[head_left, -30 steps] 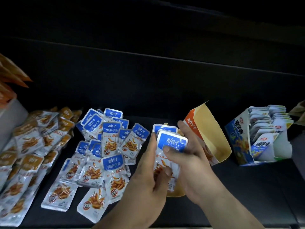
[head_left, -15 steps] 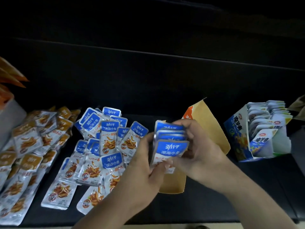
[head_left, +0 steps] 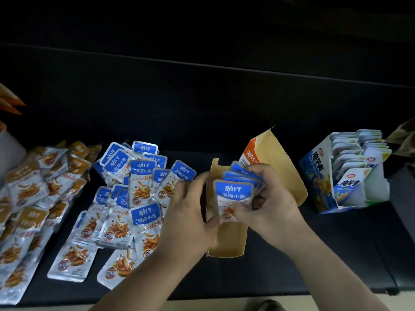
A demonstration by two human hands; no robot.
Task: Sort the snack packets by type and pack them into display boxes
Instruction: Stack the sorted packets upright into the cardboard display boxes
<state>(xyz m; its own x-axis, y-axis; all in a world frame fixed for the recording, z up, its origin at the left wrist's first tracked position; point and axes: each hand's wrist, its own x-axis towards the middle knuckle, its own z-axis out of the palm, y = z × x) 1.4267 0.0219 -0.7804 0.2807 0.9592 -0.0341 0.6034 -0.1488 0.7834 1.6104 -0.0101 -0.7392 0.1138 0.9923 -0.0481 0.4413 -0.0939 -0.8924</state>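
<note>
The stack of blue packets (head_left: 233, 194) stands upright in the open display box (head_left: 226, 248). The right hand (head_left: 271, 205) grips it, fingers curled round the stack. The left hand (head_left: 190, 212) clasps the box's left wall (thumb inside, against the front packet). Left of that hand lie loose blue packets (head_left: 134, 194), then orange packets (head_left: 33, 194). Right of the right hand stands a filled blue box (head_left: 314, 176).
</note>
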